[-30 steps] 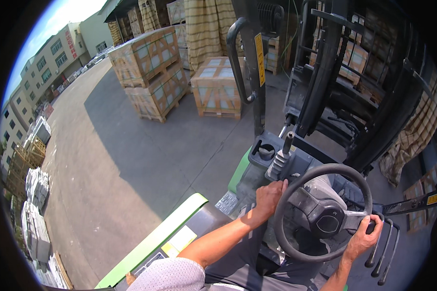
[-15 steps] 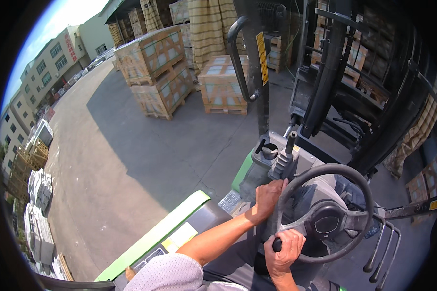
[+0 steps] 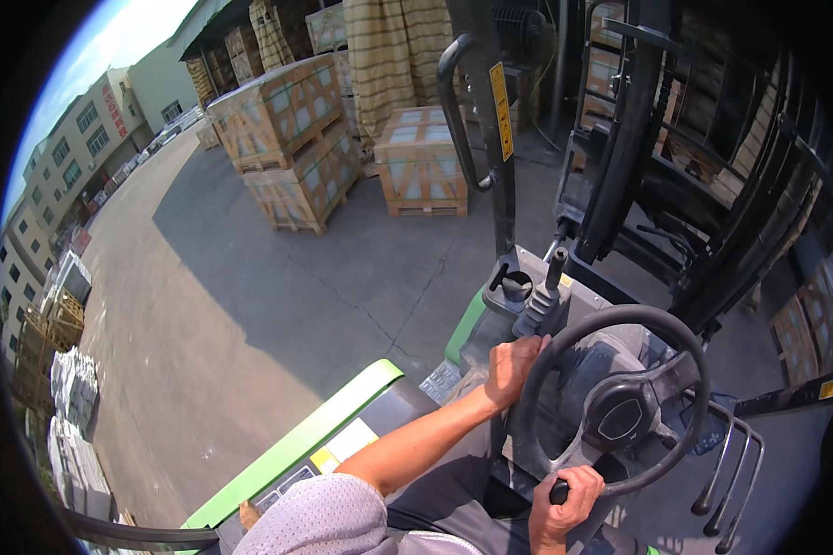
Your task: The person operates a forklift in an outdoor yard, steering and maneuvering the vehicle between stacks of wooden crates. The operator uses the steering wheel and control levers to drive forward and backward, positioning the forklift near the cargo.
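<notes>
A dark steering wheel (image 3: 524,421) stands before me on a forklift. My right hand (image 3: 569,504) is closed around the black spinner knob (image 3: 558,491) at the wheel's lower left rim. My left hand (image 3: 512,372) reaches to the wheel's upper left side, below a lever with a ribbed rubber boot (image 3: 539,305). Its fingers are curled, and their tips pass behind the rim. What they hold there is hidden.
Wooden crates (image 3: 292,139) are stacked two high on the concrete, with a lone crate (image 3: 423,162) beside them. The black mast (image 3: 620,148) rises ahead at right. Bent control levers (image 3: 733,472) stand right of the wheel. Wrapped slabs (image 3: 74,388) line the far left.
The wheel has turned counterclockwise, and my right hand has gone with the knob, down and to the right. My left hand has stayed nearly in place. The crates appear slightly further left.
</notes>
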{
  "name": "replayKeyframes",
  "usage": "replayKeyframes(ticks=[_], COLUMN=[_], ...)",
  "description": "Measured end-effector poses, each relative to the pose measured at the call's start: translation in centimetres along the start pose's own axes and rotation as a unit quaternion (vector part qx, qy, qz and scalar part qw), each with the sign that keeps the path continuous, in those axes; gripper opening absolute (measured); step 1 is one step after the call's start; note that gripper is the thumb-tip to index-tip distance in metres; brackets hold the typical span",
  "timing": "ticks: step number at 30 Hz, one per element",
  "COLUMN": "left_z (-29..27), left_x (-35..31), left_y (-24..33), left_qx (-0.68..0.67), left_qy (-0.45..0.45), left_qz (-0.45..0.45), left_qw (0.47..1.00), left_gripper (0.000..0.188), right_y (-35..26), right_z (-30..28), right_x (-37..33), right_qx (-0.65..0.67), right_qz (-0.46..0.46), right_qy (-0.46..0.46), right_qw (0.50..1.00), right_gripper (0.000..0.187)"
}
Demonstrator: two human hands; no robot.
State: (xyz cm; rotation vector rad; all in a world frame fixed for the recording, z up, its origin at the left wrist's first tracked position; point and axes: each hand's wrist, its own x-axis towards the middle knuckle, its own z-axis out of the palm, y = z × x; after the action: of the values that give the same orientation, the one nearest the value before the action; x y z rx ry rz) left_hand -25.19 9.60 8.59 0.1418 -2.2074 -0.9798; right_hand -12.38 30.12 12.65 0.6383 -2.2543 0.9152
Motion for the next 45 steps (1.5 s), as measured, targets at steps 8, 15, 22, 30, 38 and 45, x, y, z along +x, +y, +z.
replayKeyframes(ticks=[8,15,22,30,38,45], left_z=[-5.3,-9.2,-13.4,-14.6,-16.7,-20.9], left_x=[-2.4,-3.7,-3.8,-3.1,-4.3,-4.9], left_y=[-4.9,-5.8,-8.8,-10.5,-11.3,-12.5], left_qx=[-0.046,-0.008,-0.011,-0.027,-0.017,-0.03], left_qy=[-0.089,-0.072,-0.076,-0.065,-0.114,-0.149], left_qz=[0.15,0.104,0.095,0.12,0.083,0.084], left_qw=[0.984,0.992,0.993,0.99,0.99,0.985], left_gripper=[0.023,0.031,0.035,0.038,0.047,0.049], right_y=[-7.3,-12.0,-18.2,-20.8,-24.9,-30.0], right_z=[2.0,4.3,7.9,10.3,11.4,12.9], right_x=[-4.4,-7.3,-8.7,-8.9,-10.7,-11.7], right_qx=[-0.017,-0.037,-0.068,-0.076,-0.112,-0.119], right_qz=[0.024,0.048,0.05,0.082,0.094,0.11], right_qy=[0.028,0.038,0.072,0.079,0.095,0.094], right_qw=[0.999,0.997,0.994,0.991,0.985,0.982], right_gripper=[0.025,0.02,0.014,0.014,0.011,0.011])
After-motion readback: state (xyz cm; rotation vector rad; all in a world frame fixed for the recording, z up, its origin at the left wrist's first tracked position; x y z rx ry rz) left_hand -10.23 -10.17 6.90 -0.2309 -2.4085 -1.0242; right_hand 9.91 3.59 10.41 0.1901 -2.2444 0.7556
